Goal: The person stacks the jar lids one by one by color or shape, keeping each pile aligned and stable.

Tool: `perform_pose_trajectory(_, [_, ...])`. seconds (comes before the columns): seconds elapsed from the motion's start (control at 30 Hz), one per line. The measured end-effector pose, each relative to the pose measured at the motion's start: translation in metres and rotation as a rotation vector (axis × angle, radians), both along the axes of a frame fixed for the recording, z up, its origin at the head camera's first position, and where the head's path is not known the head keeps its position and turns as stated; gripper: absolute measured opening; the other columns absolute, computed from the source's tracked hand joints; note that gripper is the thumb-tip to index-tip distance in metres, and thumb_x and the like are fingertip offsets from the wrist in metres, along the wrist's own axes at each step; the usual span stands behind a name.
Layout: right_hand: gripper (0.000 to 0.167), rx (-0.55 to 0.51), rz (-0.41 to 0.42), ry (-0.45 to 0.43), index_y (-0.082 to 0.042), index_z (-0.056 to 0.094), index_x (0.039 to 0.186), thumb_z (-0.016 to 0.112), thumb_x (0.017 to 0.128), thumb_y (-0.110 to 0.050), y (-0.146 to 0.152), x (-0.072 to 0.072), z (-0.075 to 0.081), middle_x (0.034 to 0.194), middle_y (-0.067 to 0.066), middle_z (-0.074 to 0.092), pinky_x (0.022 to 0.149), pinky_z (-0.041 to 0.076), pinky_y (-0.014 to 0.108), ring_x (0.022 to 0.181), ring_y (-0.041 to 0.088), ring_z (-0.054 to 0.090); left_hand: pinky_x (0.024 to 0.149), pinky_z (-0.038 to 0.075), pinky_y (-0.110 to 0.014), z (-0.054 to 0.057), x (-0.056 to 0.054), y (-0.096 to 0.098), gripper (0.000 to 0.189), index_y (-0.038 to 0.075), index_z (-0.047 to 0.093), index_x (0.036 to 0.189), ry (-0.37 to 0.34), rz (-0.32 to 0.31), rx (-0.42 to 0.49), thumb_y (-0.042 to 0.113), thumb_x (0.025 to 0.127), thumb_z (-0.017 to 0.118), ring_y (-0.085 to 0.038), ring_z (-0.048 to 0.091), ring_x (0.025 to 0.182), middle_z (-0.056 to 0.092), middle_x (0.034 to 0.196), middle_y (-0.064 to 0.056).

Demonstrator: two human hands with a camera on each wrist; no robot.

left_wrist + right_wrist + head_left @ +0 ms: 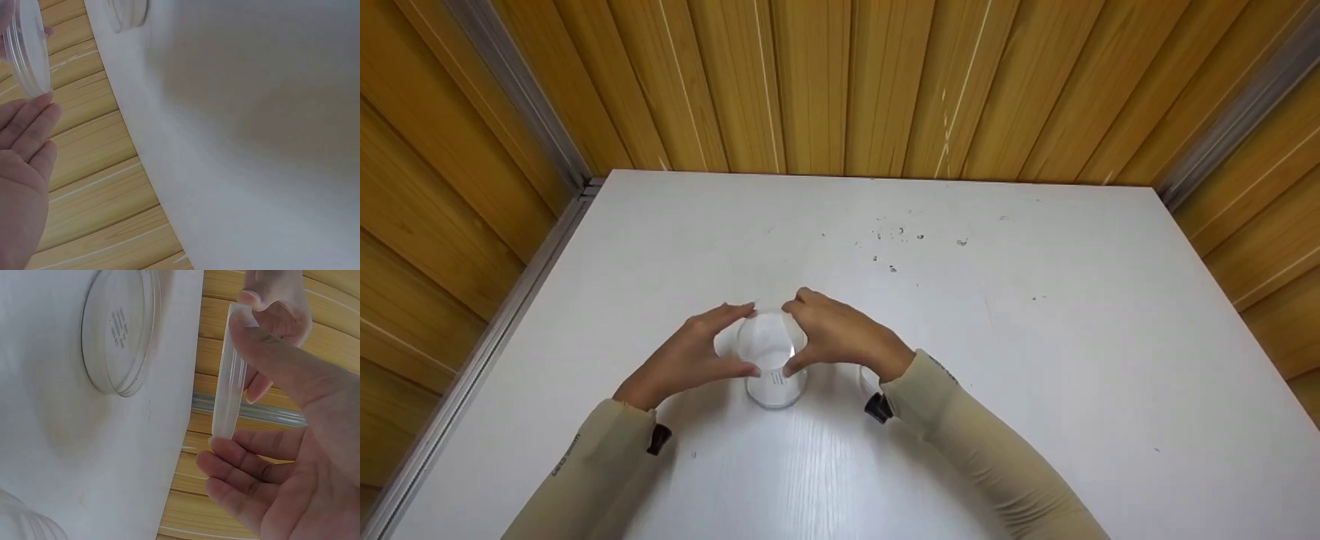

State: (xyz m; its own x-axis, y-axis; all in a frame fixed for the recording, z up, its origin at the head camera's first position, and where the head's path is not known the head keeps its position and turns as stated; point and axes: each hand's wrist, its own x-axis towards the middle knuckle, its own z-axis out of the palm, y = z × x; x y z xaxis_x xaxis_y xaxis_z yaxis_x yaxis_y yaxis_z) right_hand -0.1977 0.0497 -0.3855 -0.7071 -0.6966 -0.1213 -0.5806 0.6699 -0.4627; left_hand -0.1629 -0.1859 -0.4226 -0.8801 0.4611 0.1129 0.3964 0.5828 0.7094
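Observation:
A translucent round petri dish [766, 334] is held up off the table between both hands. My left hand [690, 352] grips its left side, thumb at the near rim and fingertips at the far rim. On the opposite side, my right hand [840, 330] grips it the same way. Seen nearly edge-on in the right wrist view, the held dish [228, 382] looks shallow and frosted. Below it, a clear petri dish [115, 332] with small dark print lies flat on the table, apart from the held one. Whether the held dish contains anything, I cannot tell.
Partly hidden beneath the right wrist, another clear round piece [868, 379] stands on the white table [1035, 360]. Small dark marks [892, 268] dot the tabletop farther back. Yellow wood-look panels [810, 82] wall the back and sides.

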Motion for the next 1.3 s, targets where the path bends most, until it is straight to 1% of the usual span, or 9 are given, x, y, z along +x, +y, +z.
perform_pose_trajectory(0.13, [0.070,0.019,-0.002,0.045,-0.003,0.060,0.120,0.087,0.067,-0.039,0.000,0.010,-0.010,0.104,0.005,0.054,0.075,0.048,0.026,0.088,0.015,0.049,0.100,0.048,-0.048,-0.006,0.005,0.002,0.087,0.003,0.045,0.142,0.003,-0.042,-0.029,0.031,0.070,0.086,-0.032,0.053,0.125,0.057,0.134,-0.014])
perform_pose_trajectory(0.23, [0.070,0.039,-0.003,0.067,-0.003,0.059,0.120,0.088,0.066,-0.039,-0.001,0.016,-0.018,0.103,0.003,0.054,0.075,0.049,0.025,0.089,0.014,0.050,0.101,0.048,-0.046,-0.010,0.008,0.002,0.086,0.001,0.046,0.141,0.003,-0.052,-0.070,0.029,0.070,0.086,-0.030,0.054,0.123,0.057,0.133,-0.013])
perform_pose_trajectory(0.3, [0.073,0.065,-0.003,0.078,-0.002,0.058,0.122,0.087,0.066,-0.039,-0.003,0.019,-0.021,0.105,0.003,0.054,0.076,0.049,0.025,0.089,0.014,0.049,0.101,0.047,-0.045,-0.013,0.010,0.002,0.086,0.000,0.046,0.141,0.002,-0.055,-0.106,0.030,0.071,0.085,-0.028,0.054,0.124,0.055,0.134,-0.012])
perform_pose_trajectory(0.4, [0.076,0.097,-0.003,0.073,-0.001,0.056,0.124,0.087,0.066,-0.040,-0.004,0.023,-0.024,0.106,0.003,0.053,0.077,0.049,0.025,0.090,0.014,0.049,0.102,0.047,-0.044,-0.016,0.012,0.002,0.085,0.000,0.046,0.141,-0.016,-0.056,-0.143,0.032,0.072,0.085,-0.027,0.052,0.126,0.053,0.138,-0.010])
perform_pose_trajectory(0.53, [0.073,0.100,0.003,0.055,-0.001,0.056,0.122,0.086,0.068,-0.039,-0.004,0.026,-0.028,0.105,0.002,0.052,0.076,0.047,0.024,0.088,0.014,0.048,0.102,0.046,-0.045,-0.020,0.013,0.003,0.083,0.002,0.049,0.139,-0.019,-0.060,-0.179,0.035,0.072,0.084,-0.028,0.051,0.126,0.052,0.138,-0.009])
perform_pose_trajectory(0.63, [0.069,0.095,0.006,0.059,-0.002,0.057,0.119,0.086,0.068,-0.039,-0.002,0.027,-0.032,0.103,0.002,0.051,0.074,0.047,0.024,0.085,0.014,0.047,0.103,0.046,-0.045,-0.022,0.013,0.003,0.083,0.001,0.050,0.138,-0.019,-0.072,-0.187,0.037,0.072,0.084,-0.027,0.052,0.126,0.053,0.136,-0.009])
perform_pose_trajectory(0.8, [0.070,0.095,0.012,0.084,-0.002,0.058,0.119,0.086,0.067,-0.039,-0.001,0.028,-0.037,0.103,0.003,0.053,0.075,0.048,0.025,0.085,0.014,0.049,0.102,0.046,-0.044,-0.024,0.012,0.004,0.082,-0.001,0.050,0.136,-0.033,-0.091,-0.168,0.037,0.071,0.084,-0.024,0.053,0.123,0.054,0.132,-0.006])
perform_pose_trajectory(1.1, [0.069,0.085,-0.009,0.049,-0.002,0.057,0.121,0.085,0.068,-0.038,0.000,0.028,-0.041,0.106,0.003,0.052,0.078,0.048,0.024,0.088,0.014,0.049,0.101,0.047,-0.043,-0.027,0.009,0.006,0.080,0.000,0.052,0.134,-0.046,-0.098,-0.163,0.035,0.070,0.085,-0.020,0.055,0.118,0.056,0.128,-0.005])
perform_pose_trajectory(1.3, [0.068,0.061,-0.025,0.024,-0.004,0.057,0.120,0.086,0.068,-0.037,0.001,0.028,-0.044,0.104,0.002,0.050,0.074,0.046,0.023,0.085,0.013,0.048,0.100,0.047,-0.043,-0.029,0.007,0.007,0.080,0.000,0.052,0.135,-0.061,-0.096,-0.172,0.035,0.070,0.085,-0.020,0.054,0.118,0.055,0.128,-0.004])
